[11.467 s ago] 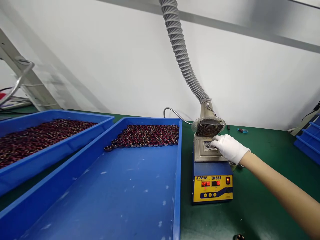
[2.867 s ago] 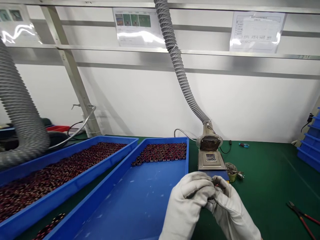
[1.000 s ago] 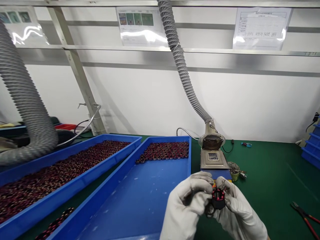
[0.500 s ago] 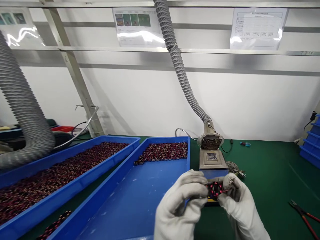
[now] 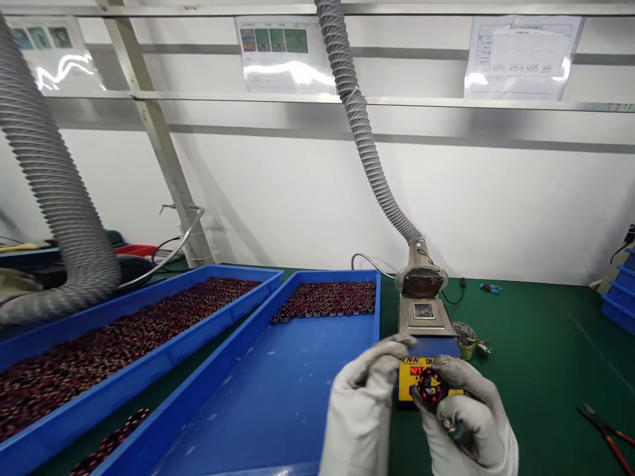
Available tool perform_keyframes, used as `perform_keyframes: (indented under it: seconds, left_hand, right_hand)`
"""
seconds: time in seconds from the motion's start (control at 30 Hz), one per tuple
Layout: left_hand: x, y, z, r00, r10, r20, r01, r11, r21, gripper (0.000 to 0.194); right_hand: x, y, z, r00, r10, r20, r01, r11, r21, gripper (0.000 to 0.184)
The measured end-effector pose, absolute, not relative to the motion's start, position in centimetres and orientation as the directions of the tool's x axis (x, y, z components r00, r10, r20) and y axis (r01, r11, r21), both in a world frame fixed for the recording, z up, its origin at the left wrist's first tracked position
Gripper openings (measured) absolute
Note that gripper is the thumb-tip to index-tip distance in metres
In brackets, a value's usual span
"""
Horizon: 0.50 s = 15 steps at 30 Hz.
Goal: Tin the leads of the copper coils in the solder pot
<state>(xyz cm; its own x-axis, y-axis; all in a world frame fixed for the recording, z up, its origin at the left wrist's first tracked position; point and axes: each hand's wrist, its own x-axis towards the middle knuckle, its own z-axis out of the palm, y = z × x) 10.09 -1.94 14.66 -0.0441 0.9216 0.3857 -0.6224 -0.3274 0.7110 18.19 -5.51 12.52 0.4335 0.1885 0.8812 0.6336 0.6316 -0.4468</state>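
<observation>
My right hand (image 5: 469,413), in a white work glove with dark-stained fingertips, grips a small motor stator (image 5: 431,387), a dark ring with reddish copper windings. Just left of it is my left hand (image 5: 372,390), gloved too, its fingers curled and pressed together at the tips. Whatever they pinch, if anything, is too small to make out, and this hand is apart from the stator. Behind both hands stands a solder pot (image 5: 425,317) with a square opening on top and a yellow front panel (image 5: 409,380) showing red digits, partly covered by the right hand.
Two long blue trays hold many stators: the left tray (image 5: 268,281) and the middle tray (image 5: 278,383). A grey duct hose (image 5: 367,142) drops to the solder pot's hood. On the green table (image 5: 540,370) lie pliers (image 5: 602,426) and a small cup (image 5: 465,340). Blue bins (image 5: 620,297) are stacked far right.
Both hands were on the stator; now my left hand has come off it. The right hand has turned the stator face toward me and lowered it slightly. The view has shifted a little left.
</observation>
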Motion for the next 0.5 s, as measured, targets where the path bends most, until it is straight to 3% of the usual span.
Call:
perform_keyframes:
  seconds: [0.07, 0.2, 0.4, 0.5]
  left_hand:
    - [9.5, -1.9, 15.4, -0.068, 0.936, 0.345, -0.583, -0.318, 0.748, 0.011]
    - [9.3, -2.1, 16.4, 0.158, 0.969, 0.189, -0.411, -0.110, 0.905, 0.019]
    - [9.3, -2.8, 16.4, -0.139, 0.926, 0.351, -0.521, -0.369, 0.770, 0.012]
    - [9.1, -2.8, 16.6, -0.008, 0.962, 0.273, -0.461, -0.246, 0.853, 0.020]
  right_hand:
    - [18.4, -5.5, 12.8, 0.431, 0.190, 0.882, 0.646, 0.617, -0.449, 0.021]
    - [18.4, -5.5, 12.7, 0.457, 0.203, 0.866, 0.627, 0.617, -0.476, 0.020]
    - [18.3, -5.4, 12.3, 0.429, 0.195, 0.882, 0.674, 0.581, -0.456, 0.022]
    - [18.3, -5.4, 12.3, 0.449, 0.202, 0.870, 0.660, 0.582, -0.475, 0.021]
